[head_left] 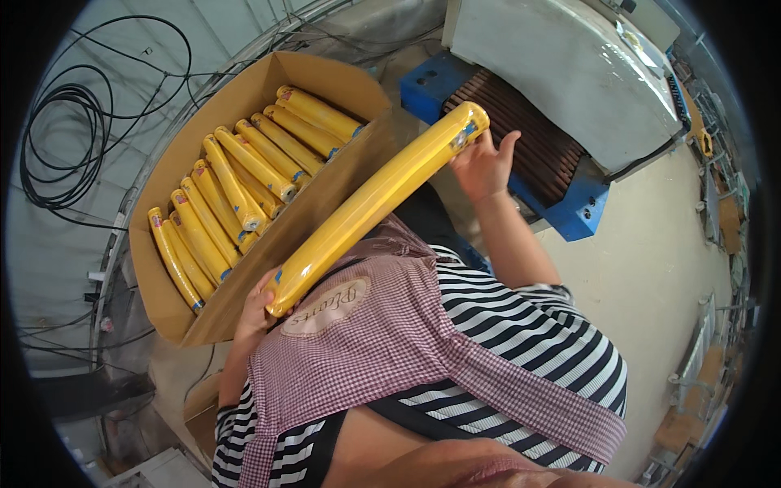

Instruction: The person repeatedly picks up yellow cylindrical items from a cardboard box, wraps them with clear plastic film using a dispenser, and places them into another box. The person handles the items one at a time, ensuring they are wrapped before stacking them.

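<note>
A long yellow roll (378, 207) in shiny clear film lies slantwise in front of my body, its far right end raised. My left hand (259, 305) is closed round its lower left end. At the upper right end, my right hand (486, 167) supports the roll with its fingers partly hidden behind it and its thumb sticking out to the side. Just left of the roll stands an open cardboard box (268, 272). Inside it, several similar yellow rolls (248, 159) lean side by side, some with blue marks at their ends.
At the far right is a machine with a pale hood (561, 69), dark metal rollers (521, 130) and a blue frame (582, 213). Coiled black cable (65, 150) hangs at the far left. Cardboard pieces (691, 398) lie along the right edge.
</note>
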